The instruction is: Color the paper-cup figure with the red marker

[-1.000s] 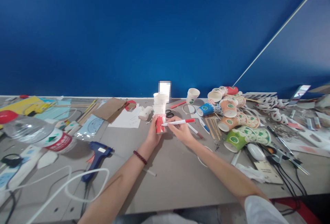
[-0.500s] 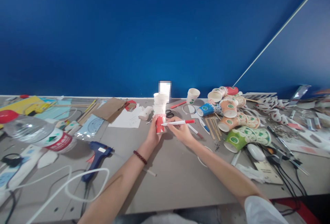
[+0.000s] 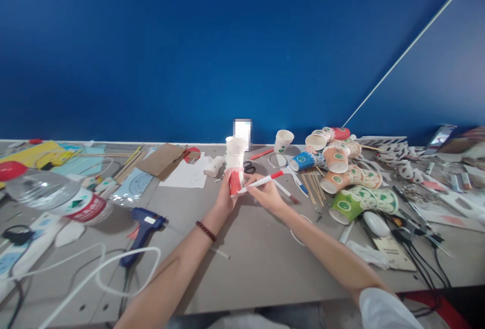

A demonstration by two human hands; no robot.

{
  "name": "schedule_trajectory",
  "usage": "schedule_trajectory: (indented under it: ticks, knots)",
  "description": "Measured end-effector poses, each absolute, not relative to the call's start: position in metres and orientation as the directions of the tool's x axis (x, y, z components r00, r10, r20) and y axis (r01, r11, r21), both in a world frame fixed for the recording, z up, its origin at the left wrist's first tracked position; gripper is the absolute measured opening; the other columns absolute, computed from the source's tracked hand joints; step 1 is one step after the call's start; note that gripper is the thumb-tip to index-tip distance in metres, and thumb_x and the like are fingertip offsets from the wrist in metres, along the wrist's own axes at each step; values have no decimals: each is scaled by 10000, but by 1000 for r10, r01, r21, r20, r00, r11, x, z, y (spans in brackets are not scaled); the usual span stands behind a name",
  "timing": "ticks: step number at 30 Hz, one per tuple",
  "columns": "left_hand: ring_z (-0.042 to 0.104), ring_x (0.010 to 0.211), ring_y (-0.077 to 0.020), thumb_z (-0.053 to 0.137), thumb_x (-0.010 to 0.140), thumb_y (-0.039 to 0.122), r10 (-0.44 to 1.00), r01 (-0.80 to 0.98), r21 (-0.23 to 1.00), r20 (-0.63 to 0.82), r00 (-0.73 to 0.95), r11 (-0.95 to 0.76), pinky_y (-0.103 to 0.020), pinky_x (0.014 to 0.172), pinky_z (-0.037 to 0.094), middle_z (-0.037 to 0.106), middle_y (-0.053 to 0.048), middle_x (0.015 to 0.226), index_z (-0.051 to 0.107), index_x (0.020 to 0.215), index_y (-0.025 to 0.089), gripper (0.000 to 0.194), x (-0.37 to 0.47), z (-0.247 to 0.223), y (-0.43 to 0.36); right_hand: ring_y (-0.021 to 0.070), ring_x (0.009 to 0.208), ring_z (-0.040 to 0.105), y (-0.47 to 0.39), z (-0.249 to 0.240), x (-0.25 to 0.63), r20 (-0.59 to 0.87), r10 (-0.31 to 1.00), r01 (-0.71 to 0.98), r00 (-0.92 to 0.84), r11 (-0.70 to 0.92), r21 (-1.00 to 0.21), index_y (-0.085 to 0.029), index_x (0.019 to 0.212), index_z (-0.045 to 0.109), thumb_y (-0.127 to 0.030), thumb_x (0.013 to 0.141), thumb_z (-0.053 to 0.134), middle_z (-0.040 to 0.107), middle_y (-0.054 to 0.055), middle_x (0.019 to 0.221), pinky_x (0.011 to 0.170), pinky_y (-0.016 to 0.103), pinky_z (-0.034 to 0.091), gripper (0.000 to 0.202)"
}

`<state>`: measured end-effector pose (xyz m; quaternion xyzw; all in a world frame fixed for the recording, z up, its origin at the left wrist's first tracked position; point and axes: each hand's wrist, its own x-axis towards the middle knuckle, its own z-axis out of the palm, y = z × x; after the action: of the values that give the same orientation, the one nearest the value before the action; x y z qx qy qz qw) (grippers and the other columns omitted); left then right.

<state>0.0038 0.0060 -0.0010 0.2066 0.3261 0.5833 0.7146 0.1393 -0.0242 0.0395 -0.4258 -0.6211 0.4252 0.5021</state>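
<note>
My left hand (image 3: 224, 196) is closed around a red patterned paper cup (image 3: 235, 179). White paper cups (image 3: 234, 150) rise above it in one column, their upper part blending into a bright pixelated patch. Between the fingers of my right hand (image 3: 268, 195) is a slim white marker with a red end (image 3: 264, 180). Its tip points down and left at the lower right side of the red cup; whether it touches, I cannot tell. Black scissors (image 3: 249, 167) lie just behind the hands, partly hidden.
To the left lie a blue glue gun (image 3: 143, 233), a large plastic bottle (image 3: 71, 200) and a looping white cord (image 3: 151, 268). On the right are several patterned paper cups (image 3: 346, 205), wooden sticks (image 3: 315, 187) and a white mouse (image 3: 376, 223). A blue wall (image 3: 189, 56) stands behind the table.
The marker's tip has moved lower on the red cup, and the marker slants more steeply with its red end up. The left hand and cups have stayed nearly in place.
</note>
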Motion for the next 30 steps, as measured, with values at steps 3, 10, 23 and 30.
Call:
schedule_trajectory:
  ticks: [3, 10, 23, 30]
  knots:
    - [639, 731, -168, 713, 785, 569, 970, -697, 679, -214, 112, 230, -277, 653, 508, 703, -38, 817, 700, 939, 156, 441, 3, -1, 6, 326, 1139, 692, -24, 40, 140, 254, 956, 113, -149, 272, -956, -239, 640, 651, -269, 725, 672, 728, 40, 753, 1007, 472, 506, 92]
    - [636, 725, -157, 732, 766, 582, 969, -699, 674, -218, 118, 237, -261, 652, 522, 706, -40, 827, 706, 950, 158, 462, 3, 0, 5, 311, 1156, 687, -23, 36, 139, 254, 960, 94, -117, 266, -959, -246, 706, 656, -291, 734, 664, 741, 40, 822, 997, 455, 518, 54]
    - [631, 693, -160, 707, 774, 583, 971, -706, 669, -210, 118, 231, -274, 634, 493, 696, -38, 804, 706, 956, 153, 466, 3, -3, 7, 336, 1200, 664, -25, 39, 140, 251, 957, 125, -149, 270, -955, -247, 659, 655, -324, 740, 698, 746, 50, 806, 1026, 486, 496, 119]
    - [638, 690, -162, 722, 753, 603, 969, -700, 672, -199, 144, 242, -281, 622, 489, 687, -30, 792, 690, 950, 165, 481, 3, -2, 6, 317, 1140, 694, -25, 41, 138, 259, 960, 69, -106, 267, -961, -248, 704, 654, -354, 741, 712, 742, 44, 808, 999, 474, 520, 127]
